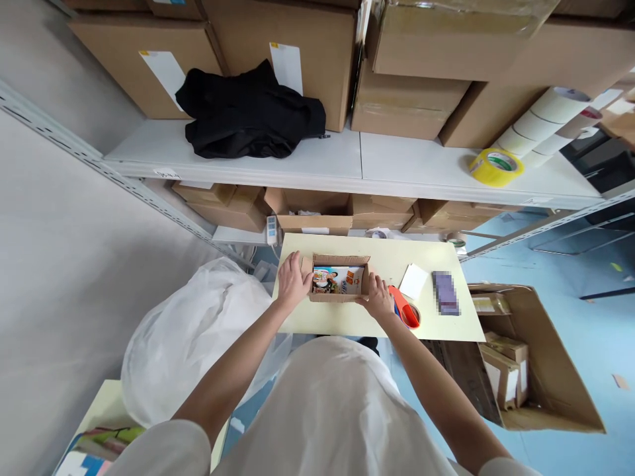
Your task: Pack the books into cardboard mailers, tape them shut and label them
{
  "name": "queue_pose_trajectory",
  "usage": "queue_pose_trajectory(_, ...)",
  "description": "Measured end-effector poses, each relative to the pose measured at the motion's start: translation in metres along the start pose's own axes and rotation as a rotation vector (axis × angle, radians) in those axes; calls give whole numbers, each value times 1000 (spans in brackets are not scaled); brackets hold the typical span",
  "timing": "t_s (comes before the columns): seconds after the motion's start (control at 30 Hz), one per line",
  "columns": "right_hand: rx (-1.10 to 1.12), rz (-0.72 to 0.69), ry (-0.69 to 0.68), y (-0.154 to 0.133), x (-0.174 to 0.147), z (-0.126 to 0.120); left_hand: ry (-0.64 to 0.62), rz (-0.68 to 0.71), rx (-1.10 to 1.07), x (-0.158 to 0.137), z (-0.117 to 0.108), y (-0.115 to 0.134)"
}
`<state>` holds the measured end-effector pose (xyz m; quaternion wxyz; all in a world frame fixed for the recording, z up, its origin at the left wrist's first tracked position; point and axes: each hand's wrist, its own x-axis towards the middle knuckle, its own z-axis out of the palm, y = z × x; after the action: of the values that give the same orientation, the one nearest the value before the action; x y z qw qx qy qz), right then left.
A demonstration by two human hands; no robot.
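A: Where was your open carton (333,298)?
B: On the tabletop (322,320), a printed packet (342,280) inside. Your left hand (294,281) gripped its left end, your right hand (378,297) its right, near the red tape dispenser (405,307).

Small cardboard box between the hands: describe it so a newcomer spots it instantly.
In front of the grey shelving is a pale yellow table. On it, the small open cardboard box sits between the left hand and right hand. Unlike the shelved cartons, it has a hand at each end and shows a colourful printed item inside.
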<state>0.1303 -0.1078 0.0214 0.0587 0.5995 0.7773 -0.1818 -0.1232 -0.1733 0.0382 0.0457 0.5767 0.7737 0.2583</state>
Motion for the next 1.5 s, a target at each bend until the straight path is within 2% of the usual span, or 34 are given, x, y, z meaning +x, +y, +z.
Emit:
queue_pose_trajectory(0.3, 54, 7, -21, 7, 3, 9, -163, -206, -303, -4, 12, -14)
queue_pose_trajectory(0.37, 124, -6, 0, 11, 4, 12, -211, -202, -382, -5, 13, -14)
queue_pose_trajectory(0.47, 341, -29, 41, 21, 7, 12, -298, -65, -426, -8, 12, -13)
queue_pose_trajectory(0.6, 680, -39, 178, 30, 6, 4, -446, 191, -239, -12, 7, -16)
queue_pose_trajectory(0.67, 798, -90, 212, 31, 3, 0, -524, 292, -155, -12, 5, -19)
queue_pose_trajectory(0.73, 792, -215, 161, 31, 0, -4, -585, 379, -99, -13, 5, -23)
queue_pose_trajectory(0.83, 538, -430, 8, 30, 0, -9, -629, 434, -24, -14, 5, -28)
queue_pose_trajectory(0.97, 260, -505, -89, 37, 5, -12, -611, 422, 4, -17, 4, -32)
queue_pose_trajectory(1.1, 206, -547, -86, 52, 8, -10, -581, 444, -74, -21, 2, -35)
queue_pose_trajectory(1.17, 236, -559, -57, 55, 8, -8, -544, 412, -142, -24, 4, -37)
queue_pose_trajectory(1.27, 341, -521, -2, 52, 13, -4, -416, 274, -262, -24, 14, -38)
queue_pose_trajectory(1.4, 498, -385, 174, 39, 31, 1, -207, 47, -431, -20, 33, -36)
queue_pose_trajectory(1.5, 541, -379, 189, 33, 46, -2, -152, -85, -551, -17, 43, -34)
